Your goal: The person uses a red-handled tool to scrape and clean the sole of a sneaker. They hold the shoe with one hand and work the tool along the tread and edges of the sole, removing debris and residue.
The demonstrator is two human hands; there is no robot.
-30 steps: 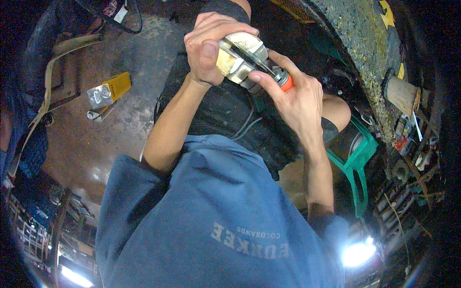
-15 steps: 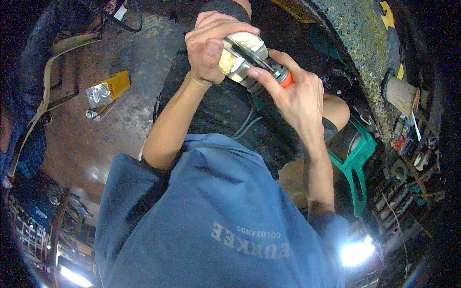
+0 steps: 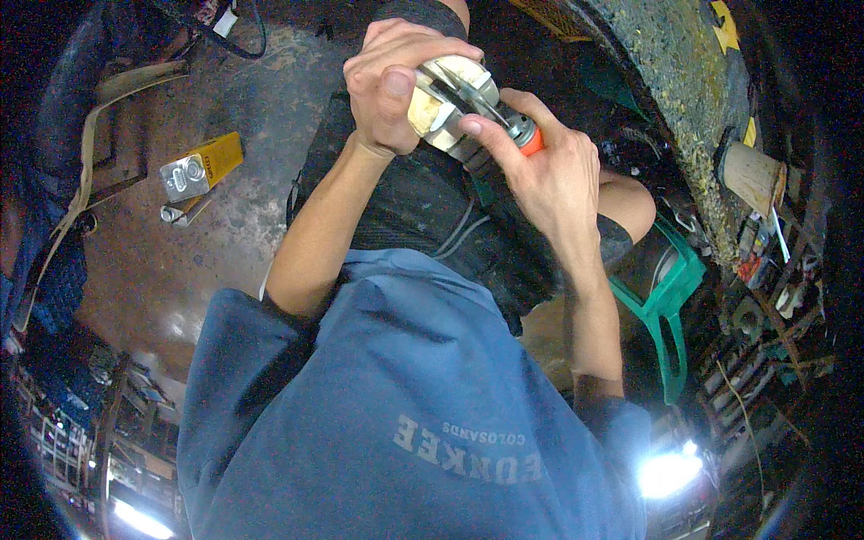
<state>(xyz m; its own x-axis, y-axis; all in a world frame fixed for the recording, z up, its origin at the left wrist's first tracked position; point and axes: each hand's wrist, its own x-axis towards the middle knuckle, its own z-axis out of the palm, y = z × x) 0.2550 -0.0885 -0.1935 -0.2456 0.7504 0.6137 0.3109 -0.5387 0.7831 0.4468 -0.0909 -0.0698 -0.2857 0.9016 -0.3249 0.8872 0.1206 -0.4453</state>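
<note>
My left hand [image 3: 382,94] is wrapped round a rounded cream-and-silver metal part [image 3: 425,112], held up over my lap. Its thumb lies along the near side and its fingers go over the far side. A dark groove runs across the part. My right hand [image 3: 560,171] closes on a small cylindrical metal tool with an orange band [image 3: 533,143], thumb and forefinger at its upper end. The tool's tip meets or lies very close to the part; I cannot tell whether they touch. My other right fingers are hidden underneath.
On the floor to the left, a yellow-and-silver can [image 3: 203,167] lies beside a small tube-like item [image 3: 171,214]. A green plastic stool [image 3: 670,283] is at my right. Farther right are a crusted, mottled surface [image 3: 684,99] and a dirty whitish bucket [image 3: 754,180].
Both hands, with the metal part and the orange-banded tool, have shifted very slightly up and to the left. The grips look the same.
</note>
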